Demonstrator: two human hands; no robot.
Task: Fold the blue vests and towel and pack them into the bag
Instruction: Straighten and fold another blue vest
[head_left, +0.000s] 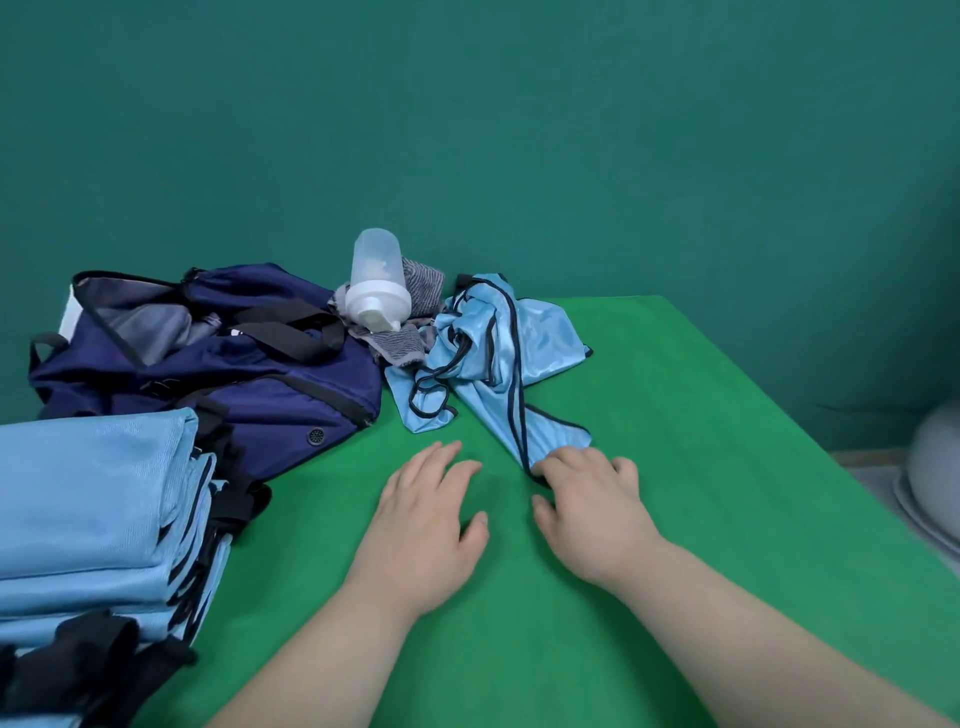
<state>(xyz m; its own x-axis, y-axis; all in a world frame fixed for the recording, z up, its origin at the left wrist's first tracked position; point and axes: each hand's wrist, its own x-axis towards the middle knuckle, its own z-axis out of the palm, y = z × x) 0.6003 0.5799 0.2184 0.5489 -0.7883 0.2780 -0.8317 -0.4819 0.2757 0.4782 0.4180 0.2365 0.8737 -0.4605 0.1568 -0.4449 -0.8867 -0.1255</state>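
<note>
Vest (493, 353) edge gripped in right hand (592, 504).

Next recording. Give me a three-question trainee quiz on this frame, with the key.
1. True or false: the left hand and the right hand both hold the crumpled vest.
2. Multiple choice: the white bottle lies on A) the navy bag, B) the grey striped towel, C) the stack of folded vests.
3. Fill in: the stack of folded vests sits on the person's ____ side.
Key: 1 false, only the right hand holds it, and the left is open and clear of it; 2 B; 3 left.
</note>
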